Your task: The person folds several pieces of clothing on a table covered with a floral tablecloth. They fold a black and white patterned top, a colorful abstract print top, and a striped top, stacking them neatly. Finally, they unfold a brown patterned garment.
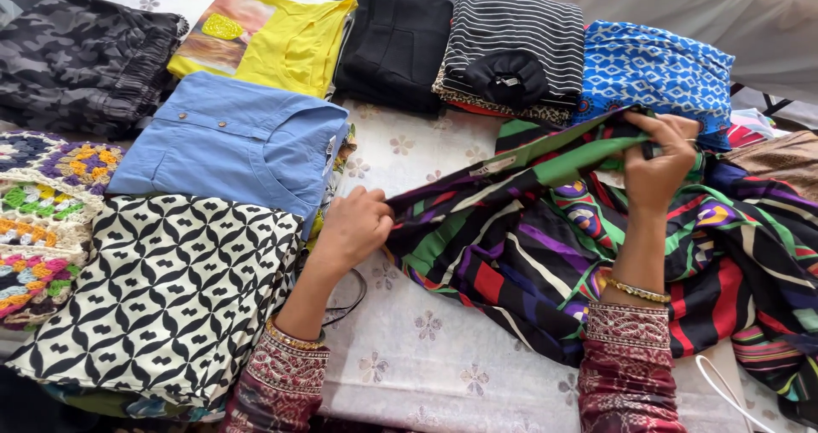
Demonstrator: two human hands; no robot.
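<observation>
1. One end of a multicoloured striped garment (545, 254) is pinched by the left hand (356, 224).
2. The far end is clasped by the right hand (656, 164), raised.
3. The cloth is stretched between both, the rest heaped on the floral tablecloth (426, 356).
4. A folded blue shirt (234, 139) lies just left.

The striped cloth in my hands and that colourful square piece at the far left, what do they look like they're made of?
Striped cloth: likely a thin, smooth woven synthetic or silky fabric; it shows a slight sheen and drapes in soft folds. Colourful square piece: crocheted yarn, matte, with open-stitch granny squares.
</observation>
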